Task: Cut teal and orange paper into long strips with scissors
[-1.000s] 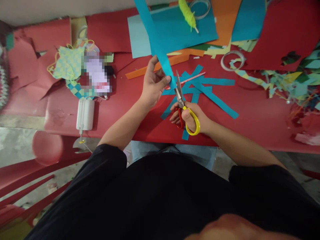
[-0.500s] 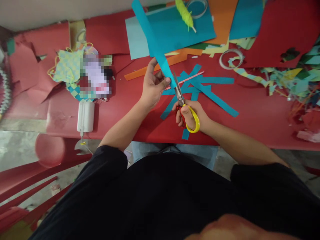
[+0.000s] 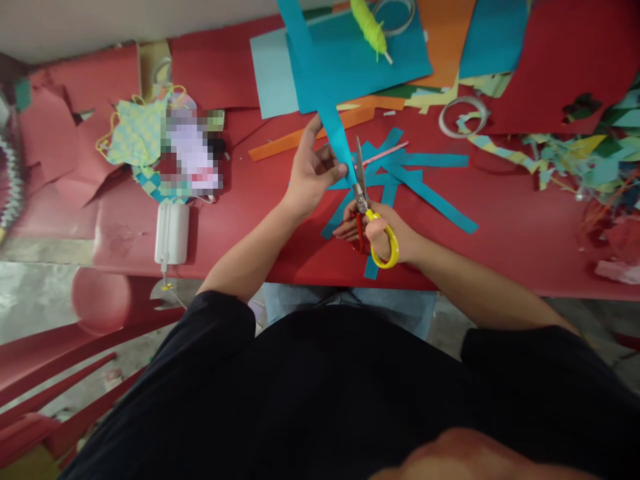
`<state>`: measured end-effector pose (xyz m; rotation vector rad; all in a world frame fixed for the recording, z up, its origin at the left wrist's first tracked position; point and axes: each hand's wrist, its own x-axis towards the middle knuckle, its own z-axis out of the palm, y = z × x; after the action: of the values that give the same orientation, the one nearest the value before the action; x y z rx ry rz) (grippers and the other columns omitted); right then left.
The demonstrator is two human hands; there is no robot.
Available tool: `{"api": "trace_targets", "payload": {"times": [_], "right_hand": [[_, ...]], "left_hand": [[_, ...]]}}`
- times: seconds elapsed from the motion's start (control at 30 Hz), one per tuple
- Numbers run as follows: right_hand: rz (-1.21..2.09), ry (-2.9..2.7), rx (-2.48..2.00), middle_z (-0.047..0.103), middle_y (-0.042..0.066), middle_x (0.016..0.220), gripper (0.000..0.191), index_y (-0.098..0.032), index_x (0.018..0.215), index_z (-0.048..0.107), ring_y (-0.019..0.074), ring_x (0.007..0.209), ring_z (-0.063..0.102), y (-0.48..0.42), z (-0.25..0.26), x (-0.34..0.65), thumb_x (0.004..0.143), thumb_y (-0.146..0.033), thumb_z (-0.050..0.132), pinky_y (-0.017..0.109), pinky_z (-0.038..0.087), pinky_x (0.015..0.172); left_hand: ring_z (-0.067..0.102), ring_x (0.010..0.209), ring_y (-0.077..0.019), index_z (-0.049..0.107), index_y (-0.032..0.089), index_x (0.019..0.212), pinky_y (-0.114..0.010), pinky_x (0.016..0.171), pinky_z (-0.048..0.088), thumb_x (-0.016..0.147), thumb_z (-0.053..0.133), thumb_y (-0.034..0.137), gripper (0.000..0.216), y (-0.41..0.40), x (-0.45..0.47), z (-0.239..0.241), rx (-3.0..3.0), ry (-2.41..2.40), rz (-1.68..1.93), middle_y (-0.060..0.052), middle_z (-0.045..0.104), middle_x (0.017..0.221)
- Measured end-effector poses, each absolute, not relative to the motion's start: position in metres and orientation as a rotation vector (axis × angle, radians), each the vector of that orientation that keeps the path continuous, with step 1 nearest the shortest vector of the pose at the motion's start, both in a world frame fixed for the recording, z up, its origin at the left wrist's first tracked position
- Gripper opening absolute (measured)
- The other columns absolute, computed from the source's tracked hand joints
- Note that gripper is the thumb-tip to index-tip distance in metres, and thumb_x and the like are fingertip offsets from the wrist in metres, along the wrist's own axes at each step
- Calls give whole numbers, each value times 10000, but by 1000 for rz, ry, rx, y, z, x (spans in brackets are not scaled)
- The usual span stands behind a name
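My left hand (image 3: 314,177) pinches a long blue paper strip (image 3: 337,137) between thumb and fingers. The strip runs up from the hand to a blue sheet (image 3: 355,60) at the far side of the table. My right hand (image 3: 385,235) grips a pair of scissors (image 3: 361,197) with yellow and red handles. Their steel blades stand around the lower end of the strip, right next to my left thumb. Several cut blue strips (image 3: 433,203) lie crossed on the red table under both hands.
A woven paper piece (image 3: 137,133), a pixelated object (image 3: 193,150) and a white power bank (image 3: 171,233) lie left on the red-covered table. Tape rolls (image 3: 463,117), green yarn (image 3: 370,27), coloured sheets and paper scraps lie beyond. A red chair (image 3: 100,300) stands lower left.
The scissor tips have risen further up along the strip. My left hand has shifted slightly right, and the strip now stands more upright.
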<state>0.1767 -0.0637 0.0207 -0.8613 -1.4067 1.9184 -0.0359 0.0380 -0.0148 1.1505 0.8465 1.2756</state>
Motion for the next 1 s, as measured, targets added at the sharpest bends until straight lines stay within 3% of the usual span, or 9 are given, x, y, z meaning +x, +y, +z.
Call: {"api": "trace_targets", "payload": {"times": [0.07, 0.2, 0.37, 0.47, 0.57, 0.67, 0.77, 0.87, 1.0], "right_hand": [[1905, -1396, -884, 803, 71, 975, 855, -259, 1142, 609, 271, 901, 840, -63, 18, 177, 754, -1015, 708, 398, 716, 826], [1775, -1412, -972, 768, 56, 817, 903, -244, 1121, 626, 251, 662, 790, -64, 19, 174, 772, -1076, 587, 326, 628, 539], [1719, -1432, -1065, 689, 18, 635, 836, -202, 1084, 636, 201, 478, 683, -68, 32, 170, 869, -1008, 578, 273, 520, 424], [1740, -1419, -1125, 663, 8, 595, 767, -190, 1065, 626, 189, 445, 654, -68, 39, 168, 904, -940, 628, 263, 503, 410], [1737, -1449, -1129, 664, 3, 606, 734, -201, 1052, 610, 176, 451, 654, -69, 38, 168, 929, -925, 615, 254, 508, 421], [1763, -1469, -1100, 706, 25, 678, 755, -219, 1030, 598, 207, 535, 716, -67, 30, 169, 884, -958, 643, 284, 565, 474], [1777, -1535, -1017, 771, 74, 849, 808, -235, 1014, 603, 290, 802, 821, -63, 24, 173, 765, -993, 730, 377, 679, 665], [1750, -1595, -951, 782, 101, 1029, 904, -250, 1073, 605, 337, 1048, 829, -60, 23, 176, 672, -1051, 726, 451, 710, 883], [1829, -1514, -897, 790, 85, 1017, 914, -254, 1112, 606, 307, 1010, 837, -60, 20, 178, 692, -1061, 695, 426, 712, 878]], "left_hand": [[774, 921, -198, 353, 395, 1661, -354, 869, 668, 783, 1015, 514, 1107, 35, -34, -16, 1211, 775, 1252, 9, 744, 1013], [714, 804, -144, 277, 452, 1655, -270, 715, 643, 801, 1005, 497, 1123, 35, -29, -27, 1315, 521, 1326, 33, 740, 1006], [776, 903, -183, 86, 416, 1756, -336, 862, 658, 826, 975, 567, 1295, 37, -27, -37, 1310, 636, 1337, 43, 707, 948], [787, 898, -186, 122, 416, 1749, -345, 873, 662, 814, 974, 604, 1279, 37, -30, -33, 1284, 729, 1304, 48, 706, 930], [773, 833, -151, 428, 358, 1619, -284, 767, 644, 824, 947, 650, 993, 35, -32, -25, 1232, 763, 1278, 35, 709, 955], [730, 749, -101, 680, 257, 1280, -227, 667, 606, 876, 887, 678, 620, 33, -32, -15, 1161, 782, 1296, 18, 697, 953], [670, 657, -58, 692, 231, 1038, -202, 626, 591, 862, 907, 662, 513, 31, -31, -10, 1109, 762, 1342, 39, 665, 897], [677, 660, -61, 696, 222, 996, -205, 627, 600, 840, 932, 648, 511, 31, -30, -10, 1124, 742, 1319, 41, 659, 871], [702, 678, -79, 743, 212, 1025, -209, 625, 596, 840, 939, 635, 501, 30, -30, -9, 1166, 712, 1274, 29, 682, 848]]}}
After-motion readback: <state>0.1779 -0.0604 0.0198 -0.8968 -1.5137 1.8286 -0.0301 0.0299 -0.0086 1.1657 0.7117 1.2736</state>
